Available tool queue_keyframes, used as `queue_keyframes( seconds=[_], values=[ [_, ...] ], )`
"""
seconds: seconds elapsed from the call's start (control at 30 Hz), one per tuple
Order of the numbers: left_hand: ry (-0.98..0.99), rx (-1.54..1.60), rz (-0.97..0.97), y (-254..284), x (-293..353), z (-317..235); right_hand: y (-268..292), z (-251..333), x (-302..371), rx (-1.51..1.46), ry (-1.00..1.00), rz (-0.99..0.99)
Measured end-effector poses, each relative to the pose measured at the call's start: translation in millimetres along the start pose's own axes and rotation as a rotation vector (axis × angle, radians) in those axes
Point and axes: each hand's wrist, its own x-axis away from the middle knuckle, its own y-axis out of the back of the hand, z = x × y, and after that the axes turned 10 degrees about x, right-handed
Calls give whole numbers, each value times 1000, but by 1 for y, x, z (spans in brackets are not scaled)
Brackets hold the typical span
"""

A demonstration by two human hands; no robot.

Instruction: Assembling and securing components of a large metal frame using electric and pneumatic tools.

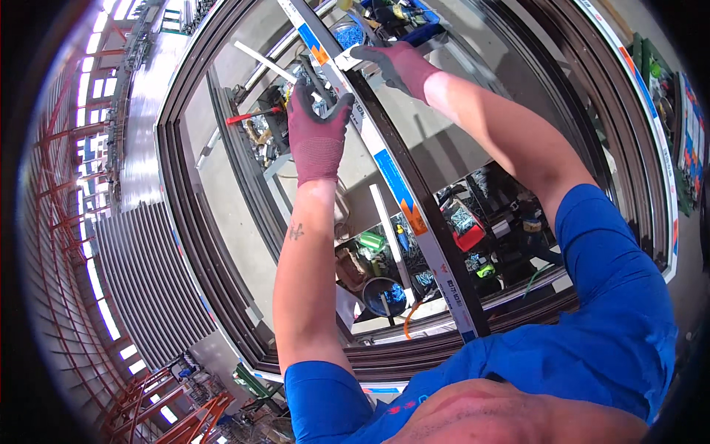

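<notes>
A large dark window frame [174, 140] spans the view, crossed by a long mullion bar [367, 127] with white, blue and orange protective film. My left hand [319, 133], in a maroon glove with dark fingertips, is just left of the bar. Its thumb and fingers are spread, with nothing plainly held. Farther up, my right hand [399, 68], gloved alike, reaches in from the right. Its fingers close on a small white piece [350, 61] lying against the bar; the piece's exact kind is unclear.
Beneath the frame are a red-handled tool [254, 115], a red bin of screws [467, 235], a dark round bowl with blue pieces [386, 296], a green item [371, 240] and a blue crate [421, 28]. Ribbed grey panels [151, 277] stand at the left.
</notes>
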Motion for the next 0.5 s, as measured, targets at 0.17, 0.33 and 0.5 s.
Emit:
queue_keyframes(
  seconds=[0.17, 0.33, 0.5],
  values=[
    [206, 107, 66, -2, -10, -1, -17, -2, -8, -256, -11, 30],
    [152, -33, 95, -13, -20, 18, -11, -13, -12, -186, 22, -4],
    [218, 112, 107, -21, -25, 32, -30, -10, -14, -326, -97, -68]
  ],
)
